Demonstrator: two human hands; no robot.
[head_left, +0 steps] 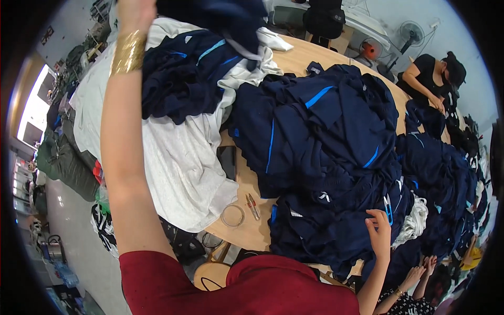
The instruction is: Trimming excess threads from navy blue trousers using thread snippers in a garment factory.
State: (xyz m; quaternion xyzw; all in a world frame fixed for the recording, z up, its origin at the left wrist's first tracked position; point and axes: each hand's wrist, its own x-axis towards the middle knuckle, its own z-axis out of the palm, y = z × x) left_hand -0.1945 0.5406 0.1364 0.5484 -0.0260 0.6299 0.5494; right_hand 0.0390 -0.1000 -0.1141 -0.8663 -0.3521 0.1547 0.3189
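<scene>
My left arm reaches far up to the top edge, and my left hand (136,11) is smeared and partly cut off, its fingers hidden. Beside it a navy garment (215,18) hangs blurred in the air over a heap of navy garments (181,79) on white cloth (181,168). My right hand (380,233) hovers by the near right side of a big navy pile (320,131) with blue stripes. Its fingers are curled, and blue-handled thread snips (388,210) stick up from it, blades away from me.
On the wooden table (247,231) lie another pair of snips (252,206), a clear tape roll (232,216) and a dark flat object (227,161). White strips (413,220) sit right of the pile. Another person (433,79) works at far right; another's hands (420,273) show near right.
</scene>
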